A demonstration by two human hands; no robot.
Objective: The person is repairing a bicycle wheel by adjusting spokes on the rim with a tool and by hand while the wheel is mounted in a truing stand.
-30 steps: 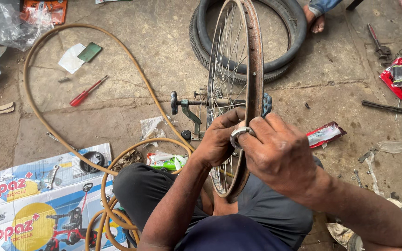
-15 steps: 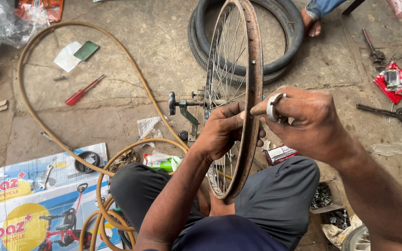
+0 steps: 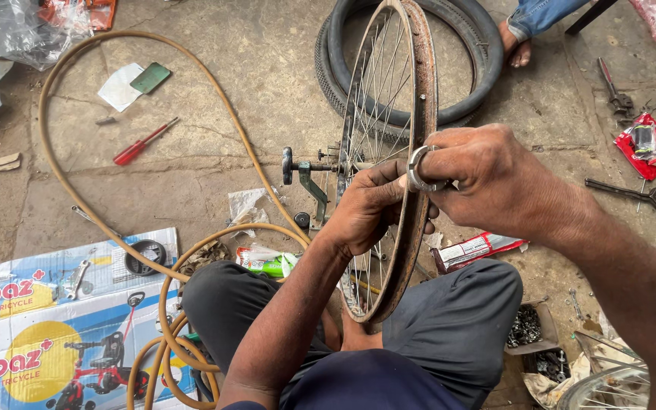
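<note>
A rusty spoked bicycle wheel (image 3: 389,99) stands upright between my knees, its axle on a small stand (image 3: 309,178). My left hand (image 3: 366,209) grips the rim on its left side, fingers wrapped among the spokes. My right hand (image 3: 487,178) is closed on a small round metal spoke wrench (image 3: 417,168), pressed against the rim's outer edge right beside my left fingers.
A black tyre (image 3: 480,53) lies behind the wheel, with another person's foot (image 3: 518,49) on it. A tan hose (image 3: 115,212) loops over the floor at left. A red screwdriver (image 3: 142,143), a printed carton (image 3: 47,326), pliers (image 3: 632,191) and a box of small parts (image 3: 529,334) lie around.
My right hand with the wrench rose from the lower rim to the right, then came back against the rim by my left hand. The left hand stayed on the rim.
</note>
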